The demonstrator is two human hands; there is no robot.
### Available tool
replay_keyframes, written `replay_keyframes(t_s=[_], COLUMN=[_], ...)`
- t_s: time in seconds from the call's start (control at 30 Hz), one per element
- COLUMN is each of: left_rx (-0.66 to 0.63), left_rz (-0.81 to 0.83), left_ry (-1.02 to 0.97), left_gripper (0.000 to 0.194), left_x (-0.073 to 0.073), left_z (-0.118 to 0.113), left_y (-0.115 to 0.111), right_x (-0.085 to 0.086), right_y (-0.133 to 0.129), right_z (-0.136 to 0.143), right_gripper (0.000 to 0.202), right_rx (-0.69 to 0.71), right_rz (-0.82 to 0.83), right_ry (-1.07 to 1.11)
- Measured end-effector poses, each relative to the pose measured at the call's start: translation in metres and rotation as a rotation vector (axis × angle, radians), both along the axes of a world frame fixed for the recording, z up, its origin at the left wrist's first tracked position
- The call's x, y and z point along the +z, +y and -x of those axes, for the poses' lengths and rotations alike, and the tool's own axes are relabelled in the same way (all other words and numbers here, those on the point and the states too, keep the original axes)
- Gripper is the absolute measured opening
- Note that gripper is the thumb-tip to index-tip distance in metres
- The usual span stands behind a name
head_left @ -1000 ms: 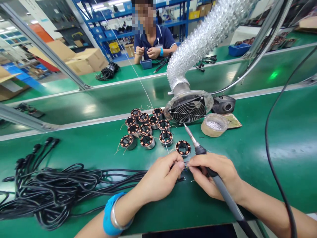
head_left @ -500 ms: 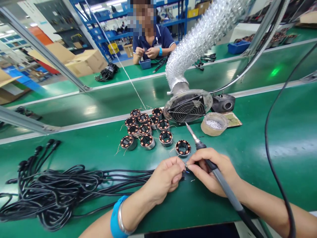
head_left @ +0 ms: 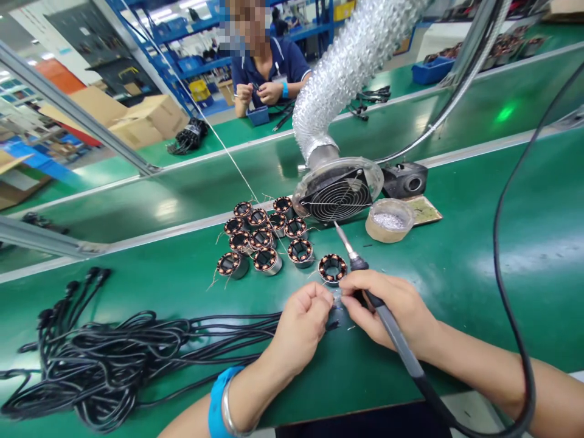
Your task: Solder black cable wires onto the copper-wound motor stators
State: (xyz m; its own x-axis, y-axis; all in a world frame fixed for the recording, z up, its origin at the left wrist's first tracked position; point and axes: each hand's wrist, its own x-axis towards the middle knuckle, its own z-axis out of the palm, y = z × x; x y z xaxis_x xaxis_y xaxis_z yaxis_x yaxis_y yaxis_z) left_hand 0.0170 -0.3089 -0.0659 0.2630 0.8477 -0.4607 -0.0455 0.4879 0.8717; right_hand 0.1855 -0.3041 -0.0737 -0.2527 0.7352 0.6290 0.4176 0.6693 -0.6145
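My right hand (head_left: 395,307) is closed around a soldering iron (head_left: 398,334), whose metal tip points up and away toward the fan. The thumb and forefinger of that hand come together close to my left fingertips. My left hand (head_left: 303,328) is pinched closed near the ends of the black cables (head_left: 228,322); what lies between its fingers is too small and blurred to make out. Just beyond my fingertips stands a copper-wound motor stator (head_left: 333,260) on the green bench. Several more stators (head_left: 268,261) with loose wire ends are grouped behind it to the left.
A fume extractor fan (head_left: 338,196) with a silver duct (head_left: 340,79) stands behind the stators. Right of it are a round tub (head_left: 387,232), an iron holder (head_left: 406,180) and a sponge tray (head_left: 426,210). The iron's cord (head_left: 499,261) loops at right. A co-worker (head_left: 269,64) sits opposite.
My fingertips have drawn slightly apart, leaving a small gap between the hands. The whole view has shifted a little; the stators and cables lie as before.
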Motion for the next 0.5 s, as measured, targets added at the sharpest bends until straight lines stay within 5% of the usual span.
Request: replay_keyframes(t_s=[0.3, 0.5], left_rx=[-0.035, -0.047], left_rz=[-0.096, -0.110], left_ry=[0.064, 0.086], left_gripper=[0.039, 0.035], left_x=[-0.006, -0.008], left_z=[0.003, 0.005], left_y=[-0.003, -0.004], right_x=[0.024, 0.020], right_y=[-0.015, -0.023], right_z=[-0.038, -0.056], right_gripper=[0.041, 0.026], right_rx=[0.038, 0.022], right_rz=[0.109, 0.191], right_ry=[0.040, 0.164])
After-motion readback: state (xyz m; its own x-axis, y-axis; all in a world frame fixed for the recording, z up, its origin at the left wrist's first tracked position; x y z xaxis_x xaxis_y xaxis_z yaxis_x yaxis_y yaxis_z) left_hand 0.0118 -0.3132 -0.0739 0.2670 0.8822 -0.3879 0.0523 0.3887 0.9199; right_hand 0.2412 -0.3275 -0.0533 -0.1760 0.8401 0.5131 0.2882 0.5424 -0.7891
